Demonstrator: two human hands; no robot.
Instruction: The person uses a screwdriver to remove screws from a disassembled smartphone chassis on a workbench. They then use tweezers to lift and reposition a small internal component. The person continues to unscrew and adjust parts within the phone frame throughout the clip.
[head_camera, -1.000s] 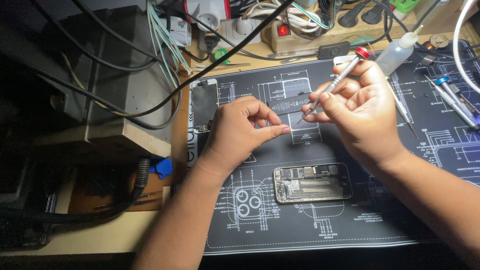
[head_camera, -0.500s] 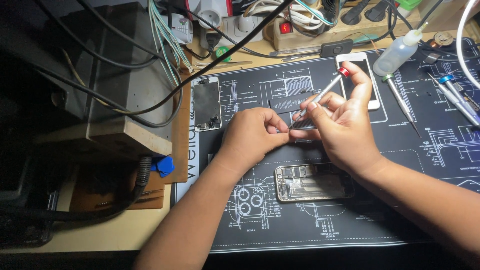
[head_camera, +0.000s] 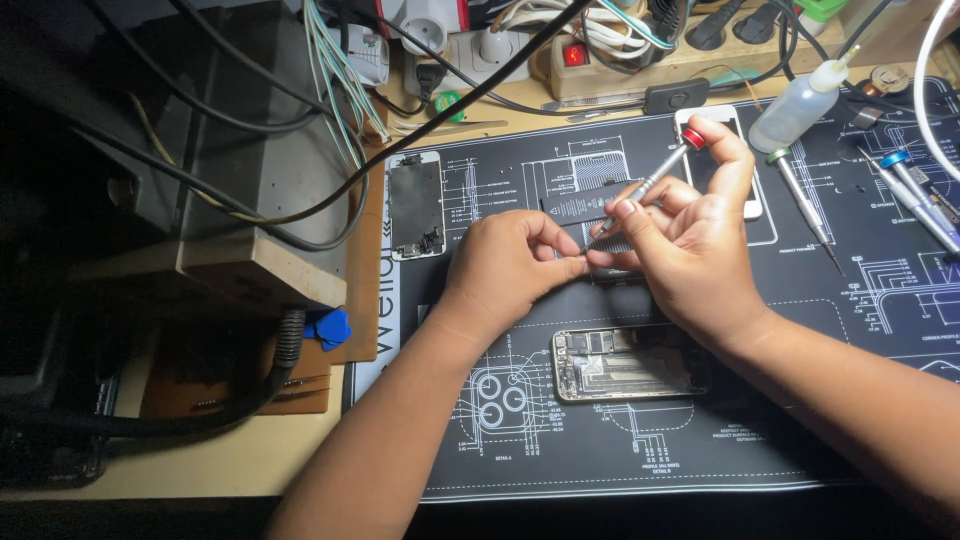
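Head view shows my right hand (head_camera: 690, 250) gripping a slim silver screwdriver (head_camera: 650, 183) with a red cap, its long axis running from cap at 1 o'clock down to tip at 7 o'clock, near mat centre. My left hand (head_camera: 505, 265) pinches shut on something too small to make out, just beside the tip, over a dark flat part (head_camera: 578, 206). An opened phone shell (head_camera: 628, 362) lies at 6 o'clock, circuitry showing inside. A clear squeeze bottle (head_camera: 797, 110) stands at 1 o'clock on the worktop mat (head_camera: 700, 450).
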